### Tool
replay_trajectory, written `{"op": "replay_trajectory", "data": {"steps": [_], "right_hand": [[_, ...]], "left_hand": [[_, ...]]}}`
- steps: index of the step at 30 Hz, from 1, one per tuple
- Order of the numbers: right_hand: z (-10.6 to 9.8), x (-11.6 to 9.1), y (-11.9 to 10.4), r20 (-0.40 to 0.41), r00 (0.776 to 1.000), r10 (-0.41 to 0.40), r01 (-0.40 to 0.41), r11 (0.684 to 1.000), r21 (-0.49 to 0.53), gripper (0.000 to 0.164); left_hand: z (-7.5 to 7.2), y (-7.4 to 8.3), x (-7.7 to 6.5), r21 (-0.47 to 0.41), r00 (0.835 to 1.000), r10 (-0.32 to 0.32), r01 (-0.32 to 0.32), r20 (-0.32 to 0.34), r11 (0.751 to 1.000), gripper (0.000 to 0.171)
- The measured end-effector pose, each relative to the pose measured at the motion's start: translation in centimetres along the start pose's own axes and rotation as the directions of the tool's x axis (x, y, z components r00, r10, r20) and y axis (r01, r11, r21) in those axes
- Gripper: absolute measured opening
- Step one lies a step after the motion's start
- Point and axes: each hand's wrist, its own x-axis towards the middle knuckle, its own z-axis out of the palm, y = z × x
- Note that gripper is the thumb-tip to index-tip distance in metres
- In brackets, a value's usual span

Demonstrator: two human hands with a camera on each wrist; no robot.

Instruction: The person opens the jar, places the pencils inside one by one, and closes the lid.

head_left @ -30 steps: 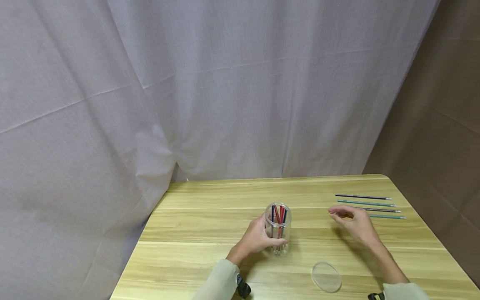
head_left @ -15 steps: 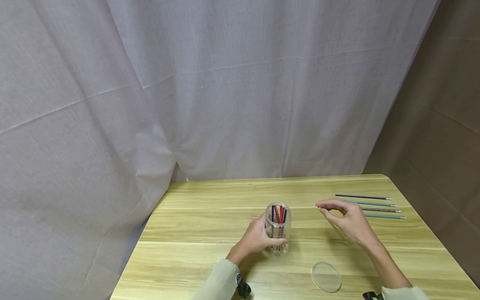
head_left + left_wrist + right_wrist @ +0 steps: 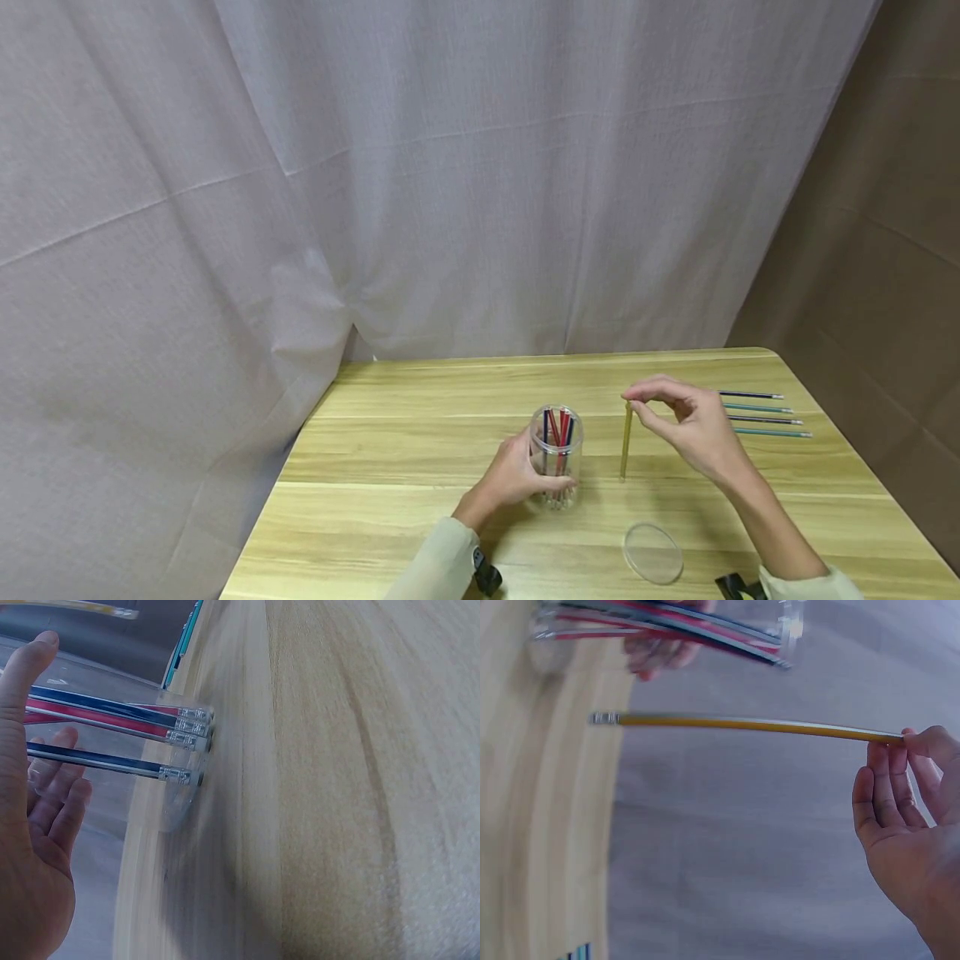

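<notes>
My left hand [image 3: 517,477] grips a clear plastic jar [image 3: 572,467] that stands upright on the table. Inside it are several red and dark blue pencils [image 3: 112,761], eraser ends down. To the right of the jar, my right hand [image 3: 697,429] pinches one end of a yellow pencil [image 3: 750,724] between thumb and fingertips. This pencil hangs nearly upright, with its eraser end lowest and apart from the jar. In the right wrist view the eraser end points toward the tabletop.
Several dark blue and teal pencils [image 3: 772,433] lie in a row at the table's right, partly behind my right hand. A clear round lid [image 3: 652,553] lies near the front. Grey curtains [image 3: 465,208] hang behind the wooden table [image 3: 360,500].
My right hand has moved left and up from beside the row of pencils, and the yellow pencil has swung to hang upright. The left hand and jar have stayed in place.
</notes>
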Motion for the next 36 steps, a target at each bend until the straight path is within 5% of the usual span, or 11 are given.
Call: {"op": "replay_trajectory", "data": {"steps": [7,14,27,34,36], "right_hand": [[0.2,1.2,-2.9,-0.038,0.999,-0.014,0.018,0.995,0.097,0.022],[0.2,2.0,-5.4,-0.076,0.995,0.062,-0.038,0.957,0.288,0.012],[1.1,3.9,-6.1,-0.231,0.969,0.086,0.027,0.894,0.448,0.014],[1.6,4.8,-6.1,-0.329,0.939,0.102,0.108,0.82,0.562,0.014],[1.8,4.9,-5.9,-0.349,0.929,0.122,0.095,0.834,0.543,0.013]], "left_hand": [[-0.1,0.1,0.0,0.016,1.0,-0.004,0.004,0.001,1.0,0.09],[-0.1,0.0,0.0,0.024,1.0,0.013,-0.013,-0.004,1.0,0.088],[0.0,-0.1,0.0,0.011,0.999,0.036,-0.036,-0.009,0.999,0.082],[-0.1,0.0,0.0,0.023,0.999,0.041,-0.041,-0.01,0.999,0.082],[-0.1,0.1,0.0,0.023,0.999,0.034,-0.034,-0.01,0.999,0.082]]}}
